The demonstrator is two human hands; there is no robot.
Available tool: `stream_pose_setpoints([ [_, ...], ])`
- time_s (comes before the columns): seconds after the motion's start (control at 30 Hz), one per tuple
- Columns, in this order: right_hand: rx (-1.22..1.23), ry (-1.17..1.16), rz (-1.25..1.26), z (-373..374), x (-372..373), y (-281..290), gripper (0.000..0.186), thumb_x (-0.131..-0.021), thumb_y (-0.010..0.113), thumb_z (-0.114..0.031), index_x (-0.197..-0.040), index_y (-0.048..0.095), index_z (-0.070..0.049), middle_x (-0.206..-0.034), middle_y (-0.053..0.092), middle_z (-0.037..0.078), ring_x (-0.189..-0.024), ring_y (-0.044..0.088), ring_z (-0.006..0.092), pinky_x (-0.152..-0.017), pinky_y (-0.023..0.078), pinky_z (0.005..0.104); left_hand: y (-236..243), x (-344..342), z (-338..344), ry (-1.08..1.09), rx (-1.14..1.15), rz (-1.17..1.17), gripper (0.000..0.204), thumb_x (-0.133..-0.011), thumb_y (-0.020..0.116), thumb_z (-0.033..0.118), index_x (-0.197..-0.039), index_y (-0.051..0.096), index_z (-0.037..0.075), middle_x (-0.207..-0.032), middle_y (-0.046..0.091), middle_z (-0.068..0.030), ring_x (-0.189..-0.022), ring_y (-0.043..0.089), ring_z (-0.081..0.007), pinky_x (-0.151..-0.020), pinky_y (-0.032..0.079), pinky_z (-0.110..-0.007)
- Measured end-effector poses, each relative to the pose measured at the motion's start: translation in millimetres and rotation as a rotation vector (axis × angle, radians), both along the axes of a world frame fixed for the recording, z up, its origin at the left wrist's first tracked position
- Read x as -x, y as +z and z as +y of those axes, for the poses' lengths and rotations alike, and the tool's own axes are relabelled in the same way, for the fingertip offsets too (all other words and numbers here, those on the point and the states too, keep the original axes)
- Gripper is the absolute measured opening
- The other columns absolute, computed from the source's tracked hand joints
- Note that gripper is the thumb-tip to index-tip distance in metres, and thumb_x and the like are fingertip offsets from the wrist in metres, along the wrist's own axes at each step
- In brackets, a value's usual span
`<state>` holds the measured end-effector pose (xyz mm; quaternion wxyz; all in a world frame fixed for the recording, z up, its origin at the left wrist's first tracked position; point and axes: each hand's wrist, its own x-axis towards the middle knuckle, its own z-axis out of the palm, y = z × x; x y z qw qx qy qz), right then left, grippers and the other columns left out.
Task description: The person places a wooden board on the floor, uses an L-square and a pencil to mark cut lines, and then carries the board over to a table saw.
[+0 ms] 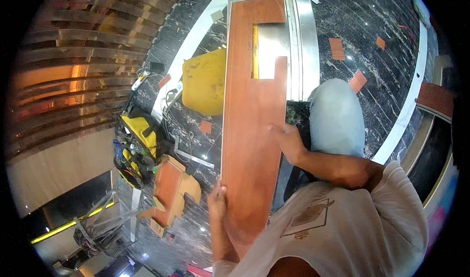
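Observation:
A long reddish-brown wood-look plank (254, 144) stretches from close to my body toward the far end, with a rectangular notch cut into its right side. My left hand (217, 201) is closed around the plank's left edge, near me, thumb on the top face. Farther up, my right hand (290, 142) grips the right edge, its thumb also on top and its other fingers hidden below. Under the far part lies a silver metal panel (303, 47), which also shows through the notch together with a thin yellow strip.
A yellow stool-like block (203, 83) stands left of the plank. Beyond it are a black-and-yellow tool bag (142, 135), a metal square (193, 158) and an opened cardboard box (188, 191) holding reddish planks. Plank offcuts (337, 48) lie on the dark marbled floor.

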<state>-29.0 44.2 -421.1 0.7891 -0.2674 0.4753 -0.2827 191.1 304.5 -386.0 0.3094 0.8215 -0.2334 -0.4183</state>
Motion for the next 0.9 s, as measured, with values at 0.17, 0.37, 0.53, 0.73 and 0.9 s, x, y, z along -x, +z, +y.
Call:
stream_pose_setpoints([
  [0.17, 0.046, -0.006, -0.008, 7, 4, -11, 0.032, -0.1, 0.061, -0.022, -0.117, 0.066, 0.005, -0.092, 0.065, -0.001, -0.08, 0.055, 0.0066, -0.071, 0.049, 0.0275, 11, 14, -6, 0.052, -0.036, 0.045, 0.06, -0.099, 0.064, 0.029, -0.141, 0.047, -0.01, -0.141, 0.055, -0.0186, -0.129, 0.052, -0.0236, -0.11, 0.038, -0.034],
  [0.37, 0.088, 0.047, 0.066, 7, 9, -11, 0.032, -0.101, 0.06, -0.023, -0.114, 0.067, 0.006, -0.087, 0.065, 0.001, -0.076, 0.055, 0.0071, -0.067, 0.049, 0.0282, 8, 24, -1, 0.026, 0.012, -0.023, 0.05, -0.1, 0.059, 0.022, -0.139, 0.052, -0.008, -0.133, 0.062, -0.0178, -0.122, 0.058, -0.0215, -0.104, 0.042, -0.032],
  [0.53, 0.056, 0.102, 0.085, 8, 13, -3, 0.033, -0.101, 0.06, -0.023, -0.116, 0.066, 0.006, -0.093, 0.067, 0.003, -0.081, 0.059, 0.008, -0.069, 0.05, 0.0282, 11, 27, 0, 0.04, 0.014, -0.011, 0.052, -0.101, 0.06, 0.024, -0.139, 0.051, -0.008, -0.134, 0.061, -0.0182, -0.122, 0.057, -0.0207, -0.104, 0.042, -0.032],
  [0.73, 0.046, 0.078, 0.001, 11, 9, -5, 0.029, -0.101, 0.06, -0.023, -0.111, 0.067, 0.004, -0.096, 0.066, 0.002, -0.084, 0.058, 0.0074, -0.073, 0.05, 0.0268, 11, 16, 6, 0.038, -0.049, -0.02, 0.06, -0.1, 0.063, 0.032, -0.141, 0.049, -0.009, -0.138, 0.058, -0.0184, -0.126, 0.054, -0.0224, -0.108, 0.04, -0.034],
  [0.9, 0.028, 0.064, 0.042, 5, 5, 10, 0.03, -0.1, 0.063, -0.024, -0.108, 0.068, 0.004, -0.091, 0.065, 0.0, -0.081, 0.057, 0.007, -0.071, 0.049, 0.0269, 9, 8, 2, 0.006, -0.043, -0.054, 0.058, -0.1, 0.062, 0.032, -0.14, 0.049, -0.008, -0.139, 0.058, -0.021, -0.128, 0.055, -0.0238, -0.108, 0.04, -0.034],
])
